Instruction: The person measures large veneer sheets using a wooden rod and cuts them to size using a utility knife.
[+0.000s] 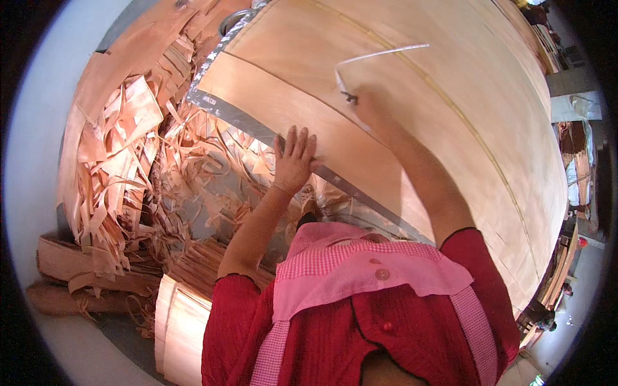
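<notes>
My left hand [296, 157] lies with its fingers spread on the near edge of a tan wood veneer strip [264, 87], over the grey table edge [238, 120]. Farther right, my right hand [371, 106] is closed and slightly blurred, low over the seam between that strip and a larger veneer sheet [476, 83]. At its fingertips shows a small dark piece [349, 98]. From there a thin white strip [380, 53] runs away and bends to the right across the sheet. Whether the two are joined, I cannot tell.
Torn veneer scraps [122, 148] are heaped left of the table, with more on the floor below its edge. A stack of veneer sheets [183, 321] stands by my left arm. A yellowish line [450, 106] crosses the large sheet. Bundled boards [582, 170] are at the far right.
</notes>
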Motion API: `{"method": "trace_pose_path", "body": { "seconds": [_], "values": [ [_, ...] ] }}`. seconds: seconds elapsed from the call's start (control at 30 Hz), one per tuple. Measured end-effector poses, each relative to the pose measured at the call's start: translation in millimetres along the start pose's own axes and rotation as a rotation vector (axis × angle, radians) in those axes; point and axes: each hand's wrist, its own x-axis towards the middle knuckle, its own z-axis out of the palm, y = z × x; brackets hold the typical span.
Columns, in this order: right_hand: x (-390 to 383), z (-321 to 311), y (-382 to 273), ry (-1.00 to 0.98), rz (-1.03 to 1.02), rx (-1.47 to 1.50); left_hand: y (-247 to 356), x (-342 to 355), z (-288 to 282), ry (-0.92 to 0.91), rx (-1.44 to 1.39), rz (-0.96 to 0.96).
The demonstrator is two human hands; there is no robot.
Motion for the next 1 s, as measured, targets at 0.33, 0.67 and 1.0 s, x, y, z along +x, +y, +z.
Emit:
{"method": "trace_pose_path", "body": {
  "seconds": [0.33,0.67,1.0],
  "values": [
    [11,-82,114,-0.024,0.521,0.387,-22,-11,-10,-0.036,-0.138,0.015],
    [-57,-73,137,0.374,0.304,0.168,-62,59,28,-0.058,-0.157,0.116],
    [-423,-125,233,0.660,1.415,-0.271,-116,63,31,-0.073,0.345,0.285]
  ]
}}
